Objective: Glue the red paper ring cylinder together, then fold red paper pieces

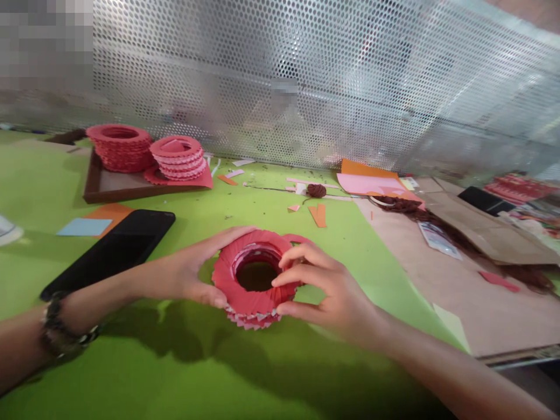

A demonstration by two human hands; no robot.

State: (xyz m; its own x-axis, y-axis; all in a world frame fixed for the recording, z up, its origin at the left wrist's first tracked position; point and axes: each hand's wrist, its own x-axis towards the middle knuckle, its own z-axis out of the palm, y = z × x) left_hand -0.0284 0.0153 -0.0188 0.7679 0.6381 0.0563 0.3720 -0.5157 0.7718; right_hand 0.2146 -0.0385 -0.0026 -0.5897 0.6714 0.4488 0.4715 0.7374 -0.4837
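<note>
A stack of red paper rings [255, 291] with scalloped edges sits on the green table [175, 361] near me. My left hand [192, 269] wraps round the stack's left side, thumb at the front and fingers over the far rim. My right hand [319, 291] grips the right side, its fingertips pinching the inner rim of the top ring. Another red ring peeks out behind the stack at the right.
A black phone [114, 249] lies to the left. At the back left, a brown tray [109, 186] holds two more stacks of red rings [120, 146]. Paper scraps, orange and pink sheets [367, 181], and brown cardboard [490, 233] lie to the right. A perforated metal screen [332, 87] closes the back.
</note>
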